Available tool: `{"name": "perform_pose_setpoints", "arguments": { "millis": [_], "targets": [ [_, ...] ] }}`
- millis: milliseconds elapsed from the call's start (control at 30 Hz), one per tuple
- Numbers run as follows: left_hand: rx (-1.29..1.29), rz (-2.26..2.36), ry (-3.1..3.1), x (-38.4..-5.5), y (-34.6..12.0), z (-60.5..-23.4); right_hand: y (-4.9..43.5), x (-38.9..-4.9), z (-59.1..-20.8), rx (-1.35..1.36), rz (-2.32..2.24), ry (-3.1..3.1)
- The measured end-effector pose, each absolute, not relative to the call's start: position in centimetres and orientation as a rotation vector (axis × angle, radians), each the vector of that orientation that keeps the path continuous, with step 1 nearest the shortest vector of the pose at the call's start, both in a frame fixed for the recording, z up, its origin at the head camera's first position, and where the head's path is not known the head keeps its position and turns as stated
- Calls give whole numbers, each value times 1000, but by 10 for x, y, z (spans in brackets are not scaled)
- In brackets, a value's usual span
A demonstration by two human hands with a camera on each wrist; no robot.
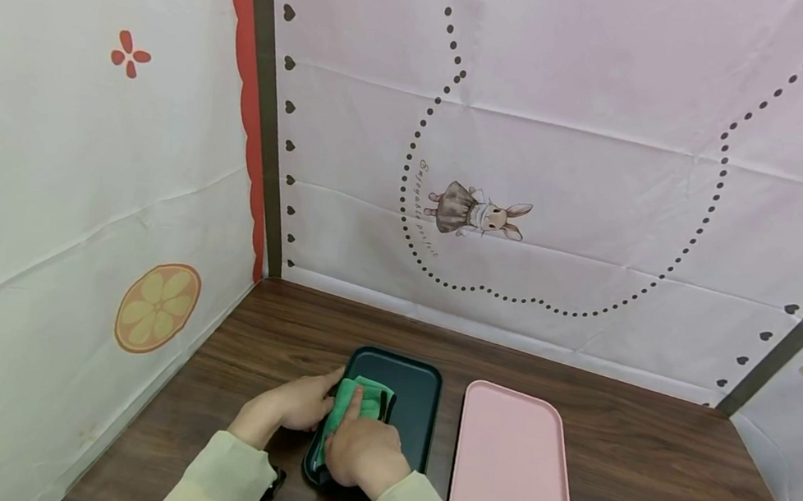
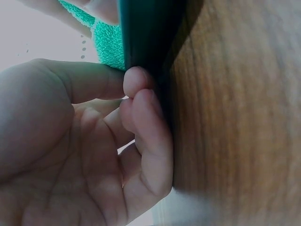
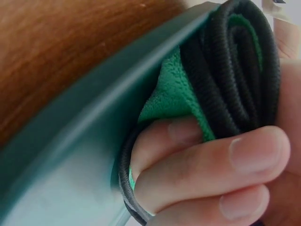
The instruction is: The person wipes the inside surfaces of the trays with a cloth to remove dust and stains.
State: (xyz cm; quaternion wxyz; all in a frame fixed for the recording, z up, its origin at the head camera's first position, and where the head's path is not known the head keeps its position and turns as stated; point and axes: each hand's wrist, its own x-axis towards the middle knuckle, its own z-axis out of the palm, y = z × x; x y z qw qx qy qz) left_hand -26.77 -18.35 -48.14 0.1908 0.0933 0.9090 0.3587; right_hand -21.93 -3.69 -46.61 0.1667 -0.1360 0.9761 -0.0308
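A dark teal tray (image 1: 420,397) lies on the wooden table, its long side running away from me. My left hand (image 1: 302,401) grips the tray's left edge; in the left wrist view the thumb and curled fingers (image 2: 155,127) meet at the rim, low against the tabletop. A folded green cloth (image 1: 370,406) with black edging is in my right hand (image 1: 367,449), pressed on the left part of the tray. Its index finger points forward along the cloth. In the right wrist view the other fingers (image 3: 202,174) curl round the folded layers.
To the right of the dark tray, a small gap away, lies a pink tray (image 1: 514,470). Printed white cloth walls (image 1: 566,178) enclose the brown wooden table (image 1: 651,477) at the back and both sides.
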Motion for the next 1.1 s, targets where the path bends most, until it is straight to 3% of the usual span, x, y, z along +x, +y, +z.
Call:
{"name": "perform_pose_setpoints", "arguments": {
  "millis": [1100],
  "targets": [
    [266,992,2555,-267,-184,-483,-32,-215,-472,-367,-66,2822]
  ]
}}
